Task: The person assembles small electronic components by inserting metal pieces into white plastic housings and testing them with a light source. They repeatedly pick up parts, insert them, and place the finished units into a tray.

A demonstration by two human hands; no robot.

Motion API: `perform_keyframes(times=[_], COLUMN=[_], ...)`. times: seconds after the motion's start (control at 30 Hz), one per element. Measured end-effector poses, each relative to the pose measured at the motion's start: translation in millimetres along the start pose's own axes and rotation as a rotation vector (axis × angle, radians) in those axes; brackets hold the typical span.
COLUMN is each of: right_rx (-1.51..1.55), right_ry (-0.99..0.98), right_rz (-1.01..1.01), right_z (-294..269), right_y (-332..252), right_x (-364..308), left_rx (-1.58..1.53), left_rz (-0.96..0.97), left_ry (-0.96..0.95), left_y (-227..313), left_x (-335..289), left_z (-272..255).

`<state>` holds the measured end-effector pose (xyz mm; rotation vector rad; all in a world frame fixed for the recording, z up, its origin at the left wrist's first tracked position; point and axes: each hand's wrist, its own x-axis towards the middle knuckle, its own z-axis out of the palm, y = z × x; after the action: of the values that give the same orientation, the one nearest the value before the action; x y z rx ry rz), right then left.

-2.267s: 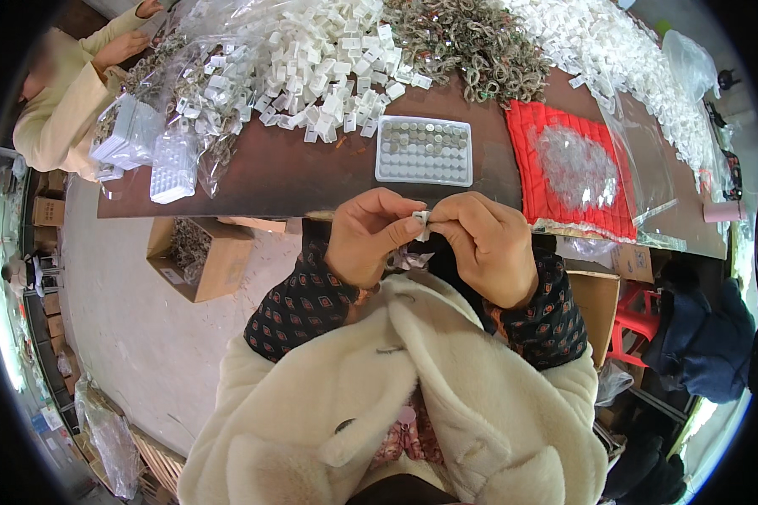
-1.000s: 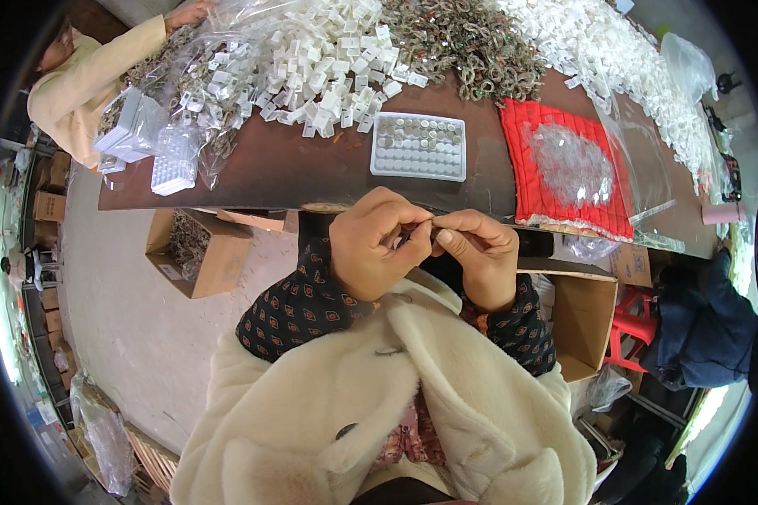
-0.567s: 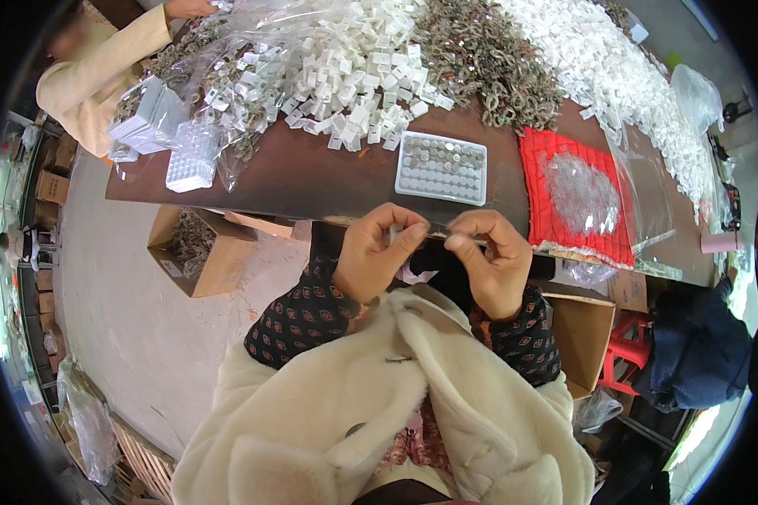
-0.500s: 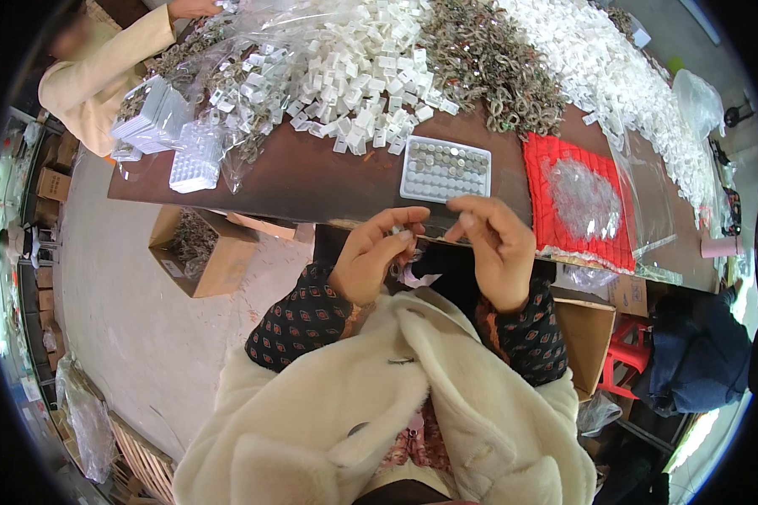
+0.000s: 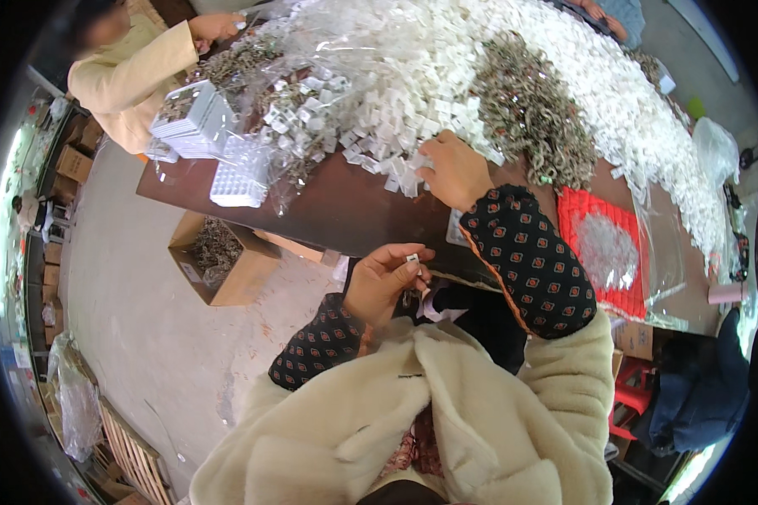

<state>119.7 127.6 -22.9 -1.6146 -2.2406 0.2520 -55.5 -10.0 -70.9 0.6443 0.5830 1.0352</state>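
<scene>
My left hand [image 5: 383, 284] is closed in a pinch near the table's front edge, holding a small white plastic case [image 5: 413, 259]. A bit of wire or strap seems to hang below the fingers, too small to make out. My right hand [image 5: 456, 175] is stretched across the table to the near edge of a heap of white plastic cases [image 5: 387, 126]. Its thumb and fingers are apart over the loose pieces, with no held piece visible. Beneath the right sleeve, a pale tray [image 5: 456, 229] is almost wholly hidden.
To the right lies a red cloth [image 5: 574, 223] bearing clear small parts. A tangled brown heap [image 5: 535, 109] sits beyond my right forearm. Stacked white trays [image 5: 195, 122] stand at left near a co-worker's sleeve [image 5: 135, 76]. A cardboard box [image 5: 237, 273] is on the floor.
My right hand has moved from beside the left hand forward to the white heap, its sleeve now covering the tray. A white case now shows in my left fingers. The view has shifted.
</scene>
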Motion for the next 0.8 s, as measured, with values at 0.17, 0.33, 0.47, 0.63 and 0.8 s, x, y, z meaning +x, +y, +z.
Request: perform_keyframes(times=[0.17, 0.33, 0.47, 0.63, 0.8], right_rx=[0.3, 0.524, 0.673, 0.579, 0.423], right_ry=[0.072, 0.117, 0.08, 0.235, 0.355], right_rz=[-0.002, 0.046, 0.033, -0.216, -0.421], right_z=[-4, -17, -35, -48, -46], right_y=[7, 4, -6, -30, -32], right_x=[7, 4, -17, -85, -130], left_rx=[-0.04, -0.082, -0.15, -0.231, -0.136], left_rz=[-0.016, 0.006, -0.014, -0.062, -0.159], left_ry=[0.096, 0.054, 0.063, -0.005, -0.125], left_y=[4, 8, 21, 27, 6], left_x=[3, 11, 21, 17, 16], left_z=[4, 7, 8, 21, 33])
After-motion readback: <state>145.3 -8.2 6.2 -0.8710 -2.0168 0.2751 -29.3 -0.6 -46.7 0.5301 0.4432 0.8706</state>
